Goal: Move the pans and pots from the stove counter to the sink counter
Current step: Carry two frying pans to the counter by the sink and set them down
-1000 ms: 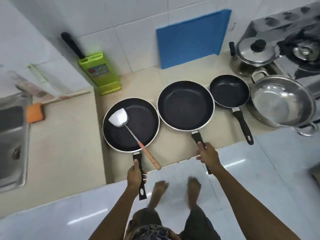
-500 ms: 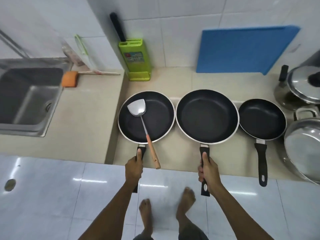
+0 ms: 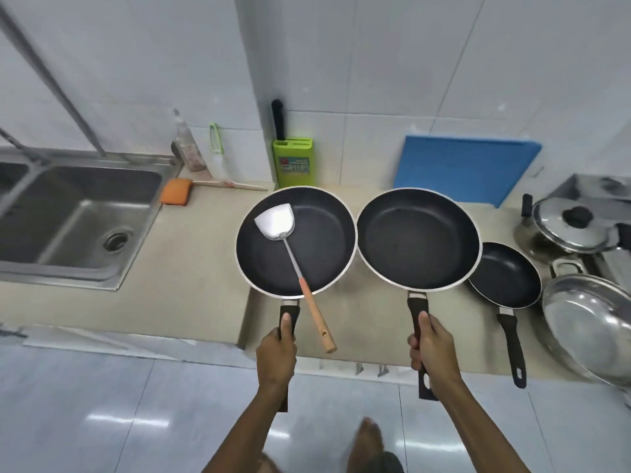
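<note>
Pans first: the largest frying pan is gripped by its black handle in the right hand, fist wrapped round with the thumb along the top, and the handle's end pokes out below the wrist. Its rim overlaps the small frying pan behind it, hiding that pan's near-left edge. Whether the big pan is clear of the stove counter or touching it cannot be told from this angle.

At far right a steel wok is cut off by the frame edge, as is part of the lidded steel pot behind it; both sit on the stove side.

Next in size, the second frying pan is clasped at its handle by the left hand, fingers closed, thumb up the grip. Its left rim reaches over the step toward the sink counter. A steel spatula lies inside, its wooden handle sticking out over the rim near the left hand.

The sink is cut off at left. Against the wall lean a blue cutting board and a green knife block; the block's foot is hidden behind the pan. An orange sponge sits beside the sink.
</note>
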Demonstrator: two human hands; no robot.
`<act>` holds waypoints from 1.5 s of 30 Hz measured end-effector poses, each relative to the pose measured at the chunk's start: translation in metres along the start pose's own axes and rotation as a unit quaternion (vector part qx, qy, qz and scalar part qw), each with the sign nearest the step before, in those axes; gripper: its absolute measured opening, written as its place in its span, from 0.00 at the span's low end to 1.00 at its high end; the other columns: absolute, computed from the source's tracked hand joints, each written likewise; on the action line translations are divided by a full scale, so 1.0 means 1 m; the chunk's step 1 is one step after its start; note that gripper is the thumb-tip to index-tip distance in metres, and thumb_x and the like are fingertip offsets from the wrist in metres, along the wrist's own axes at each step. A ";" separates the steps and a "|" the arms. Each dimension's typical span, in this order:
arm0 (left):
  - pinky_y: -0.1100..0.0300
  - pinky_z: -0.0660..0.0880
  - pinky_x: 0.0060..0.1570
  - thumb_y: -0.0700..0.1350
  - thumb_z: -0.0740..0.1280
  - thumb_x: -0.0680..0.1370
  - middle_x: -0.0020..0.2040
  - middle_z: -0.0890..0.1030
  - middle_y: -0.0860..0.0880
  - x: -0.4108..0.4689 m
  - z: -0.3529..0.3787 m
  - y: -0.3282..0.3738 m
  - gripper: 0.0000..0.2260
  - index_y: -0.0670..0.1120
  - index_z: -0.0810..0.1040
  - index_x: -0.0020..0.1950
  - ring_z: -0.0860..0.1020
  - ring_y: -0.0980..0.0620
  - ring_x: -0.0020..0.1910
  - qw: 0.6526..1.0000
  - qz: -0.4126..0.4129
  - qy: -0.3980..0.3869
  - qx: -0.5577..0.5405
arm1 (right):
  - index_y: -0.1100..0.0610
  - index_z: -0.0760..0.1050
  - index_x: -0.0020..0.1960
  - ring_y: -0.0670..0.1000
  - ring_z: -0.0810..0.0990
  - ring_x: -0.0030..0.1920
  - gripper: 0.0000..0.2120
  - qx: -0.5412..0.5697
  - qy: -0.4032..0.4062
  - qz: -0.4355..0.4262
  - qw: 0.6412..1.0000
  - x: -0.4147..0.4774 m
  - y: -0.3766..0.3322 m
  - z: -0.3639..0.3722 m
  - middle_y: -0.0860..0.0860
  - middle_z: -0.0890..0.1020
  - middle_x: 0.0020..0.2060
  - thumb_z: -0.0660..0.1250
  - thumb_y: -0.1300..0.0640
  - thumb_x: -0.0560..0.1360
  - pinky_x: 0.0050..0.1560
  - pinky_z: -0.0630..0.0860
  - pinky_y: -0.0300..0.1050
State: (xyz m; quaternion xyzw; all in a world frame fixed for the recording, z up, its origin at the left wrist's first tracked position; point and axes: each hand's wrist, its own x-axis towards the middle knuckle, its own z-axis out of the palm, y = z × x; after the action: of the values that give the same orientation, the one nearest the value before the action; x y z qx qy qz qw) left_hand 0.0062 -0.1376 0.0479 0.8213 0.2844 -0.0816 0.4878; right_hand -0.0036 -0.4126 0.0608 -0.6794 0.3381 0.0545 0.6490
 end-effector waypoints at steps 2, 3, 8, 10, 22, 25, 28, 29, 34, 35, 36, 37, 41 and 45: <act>0.59 0.71 0.25 0.63 0.53 0.82 0.28 0.77 0.46 0.006 -0.032 -0.001 0.31 0.42 0.76 0.32 0.75 0.48 0.29 1.000 0.007 0.000 -0.013 | 0.58 0.74 0.50 0.48 0.64 0.22 0.16 -0.001 0.004 -0.022 1.000 -0.021 -0.015 0.017 0.54 0.72 0.28 0.58 0.48 0.87 0.21 0.63 0.39; 0.60 0.70 0.25 0.63 0.52 0.82 0.28 0.77 0.46 0.010 -0.047 -0.003 0.31 0.42 0.76 0.32 0.76 0.48 0.29 1.000 0.019 0.004 -0.005 | 0.59 0.74 0.51 0.48 0.64 0.22 0.16 -0.001 0.004 -0.032 0.999 -0.030 -0.021 0.025 0.54 0.72 0.28 0.58 0.48 0.87 0.21 0.63 0.39; 0.54 0.74 0.32 0.62 0.52 0.83 0.33 0.81 0.43 0.029 -0.145 -0.037 0.31 0.40 0.77 0.34 0.80 0.42 0.34 0.999 0.025 0.041 -0.012 | 0.51 0.77 0.64 0.48 0.66 0.22 0.13 -0.016 -0.022 -0.101 0.995 -0.081 -0.044 0.096 0.53 0.74 0.29 0.57 0.48 0.87 0.21 0.65 0.41; 0.56 0.73 0.28 0.62 0.52 0.83 0.31 0.80 0.44 0.034 -0.189 -0.054 0.30 0.42 0.77 0.34 0.79 0.45 0.31 0.997 0.009 0.066 -0.023 | 0.47 0.77 0.66 0.47 0.65 0.21 0.13 -0.018 -0.045 -0.116 0.992 -0.098 -0.048 0.137 0.53 0.74 0.29 0.57 0.49 0.87 0.21 0.64 0.41; 0.62 0.71 0.24 0.61 0.53 0.83 0.31 0.79 0.44 0.051 -0.443 -0.167 0.28 0.42 0.77 0.36 0.77 0.49 0.28 0.960 -0.106 0.252 -0.054 | 0.50 0.74 0.67 0.46 0.66 0.21 0.13 -0.100 -0.273 -0.137 0.947 -0.187 -0.059 0.424 0.55 0.72 0.33 0.55 0.53 0.88 0.21 0.65 0.39; 0.62 0.72 0.26 0.60 0.53 0.83 0.34 0.81 0.43 0.063 -0.493 -0.190 0.27 0.41 0.78 0.39 0.78 0.48 0.31 0.943 -0.142 0.290 -0.078 | 0.52 0.75 0.65 0.46 0.66 0.21 0.12 -0.125 -0.323 -0.135 0.928 -0.208 -0.063 0.498 0.56 0.72 0.33 0.55 0.54 0.88 0.20 0.65 0.39; 0.61 0.72 0.28 0.60 0.53 0.84 0.35 0.81 0.43 0.078 -0.540 -0.214 0.26 0.42 0.79 0.41 0.79 0.47 0.33 0.923 -0.167 0.330 -0.107 | 0.55 0.75 0.62 0.46 0.65 0.21 0.11 -0.144 -0.366 -0.128 0.910 -0.225 -0.065 0.576 0.55 0.71 0.33 0.55 0.55 0.87 0.20 0.64 0.39; 0.61 0.72 0.28 0.59 0.53 0.84 0.35 0.81 0.44 0.085 -0.557 -0.223 0.26 0.42 0.78 0.41 0.79 0.47 0.33 0.916 -0.176 0.344 -0.113 | 0.55 0.75 0.61 0.46 0.65 0.21 0.11 -0.150 -0.380 -0.128 0.904 -0.231 -0.065 0.605 0.55 0.71 0.33 0.55 0.54 0.87 0.21 0.64 0.39; 0.61 0.71 0.28 0.59 0.54 0.84 0.36 0.81 0.44 0.134 -0.650 -0.261 0.26 0.42 0.79 0.41 0.79 0.46 0.34 0.885 -0.214 0.394 -0.126 | 0.50 0.76 0.61 0.46 0.65 0.22 0.11 -0.176 -0.436 -0.132 0.873 -0.255 -0.065 0.752 0.53 0.72 0.32 0.56 0.52 0.87 0.22 0.64 0.39; 0.61 0.71 0.28 0.59 0.54 0.84 0.36 0.81 0.44 0.146 -0.669 -0.269 0.26 0.41 0.79 0.42 0.79 0.46 0.34 0.878 -0.223 0.402 -0.131 | 0.50 0.76 0.62 0.46 0.66 0.22 0.11 -0.185 -0.441 -0.132 0.868 -0.259 -0.065 0.783 0.53 0.72 0.33 0.56 0.52 0.87 0.21 0.65 0.39; 0.61 0.71 0.28 0.59 0.54 0.84 0.36 0.81 0.44 0.159 -0.688 -0.276 0.26 0.41 0.79 0.42 0.79 0.46 0.34 0.872 -0.232 0.409 -0.135 | 0.51 0.76 0.62 0.46 0.66 0.22 0.11 -0.194 -0.446 -0.131 0.864 -0.263 -0.065 0.814 0.53 0.72 0.33 0.56 0.52 0.87 0.21 0.65 0.40; 0.61 0.71 0.28 0.59 0.53 0.84 0.35 0.81 0.44 0.173 -0.708 -0.282 0.26 0.41 0.79 0.42 0.79 0.47 0.33 0.866 -0.238 0.416 -0.141 | 0.52 0.75 0.62 0.45 0.66 0.21 0.11 -0.199 -0.454 -0.130 0.859 -0.268 -0.067 0.846 0.54 0.72 0.33 0.57 0.51 0.87 0.21 0.65 0.40; 0.61 0.72 0.27 0.59 0.53 0.84 0.34 0.80 0.44 0.217 -0.778 -0.305 0.27 0.40 0.79 0.41 0.78 0.47 0.31 0.847 -0.260 0.438 -0.155 | 0.50 0.77 0.59 0.46 0.66 0.21 0.10 -0.215 -0.481 -0.119 0.841 -0.288 -0.077 0.951 0.54 0.72 0.32 0.57 0.52 0.87 0.21 0.65 0.39; 0.61 0.72 0.27 0.58 0.53 0.84 0.33 0.80 0.44 0.255 -0.854 -0.333 0.27 0.39 0.79 0.41 0.77 0.47 0.30 0.834 -0.280 0.446 -0.163 | 0.50 0.77 0.59 0.46 0.65 0.20 0.10 -0.232 -0.494 -0.111 0.830 -0.313 -0.083 1.052 0.54 0.71 0.32 0.57 0.54 0.87 0.20 0.64 0.39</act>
State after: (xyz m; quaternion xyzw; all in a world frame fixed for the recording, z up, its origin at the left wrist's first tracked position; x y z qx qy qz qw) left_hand -0.0881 0.8057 0.1278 0.5626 0.6981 0.2082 0.3909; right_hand 0.1843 0.6692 0.1322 -0.7256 -0.1280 0.3874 0.5540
